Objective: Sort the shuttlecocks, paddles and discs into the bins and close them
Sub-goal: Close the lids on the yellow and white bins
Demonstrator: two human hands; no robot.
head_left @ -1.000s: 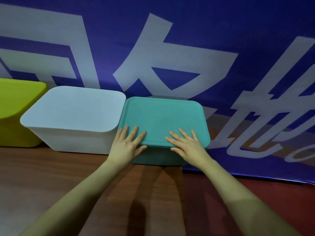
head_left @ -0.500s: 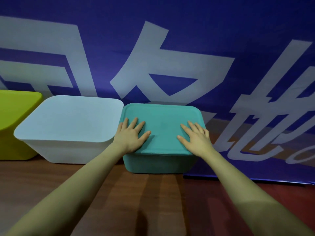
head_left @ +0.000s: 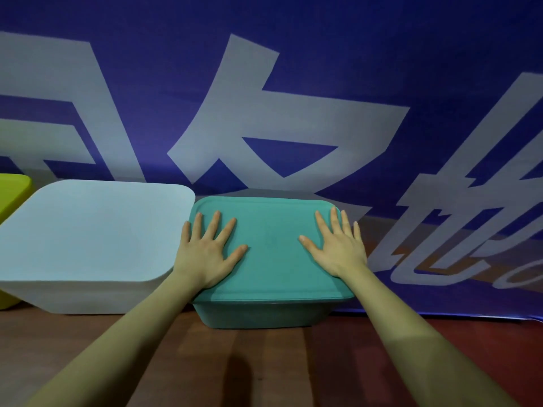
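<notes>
We see the left hand (head_left: 205, 254) lying flat on the teal lid (head_left: 270, 251), fingers straight and spread, palm down near the lid's left edge. The right hand (head_left: 338, 248) lies the same way on the lid's right side, fingers splayed and straight, thumb pointing inward. Neither hand curls round anything; both rest palm-down on the lid surface, well apart from each other, with bare lid between them. Both forearms reach in from the bottom of the view.

The lid sits level on the teal bin (head_left: 264, 314), its rim overhanging the bin's walls on the near side. We cannot see inside it.

Just left of the teal bin stands a white bin (head_left: 88, 295) with a white lid (head_left: 94, 227) on it; the two bins are touching or nearly so at the left hand's wrist. Farther left, a yellow-green bin (head_left: 11, 192) is cut off by the frame edge.

All three stand on a brown wooden table (head_left: 176, 362). Behind them hangs a blue banner (head_left: 323, 69) with large pale characters, its lower edge meeting the tabletop at right. We see no shuttlecocks, paddles or discs.
</notes>
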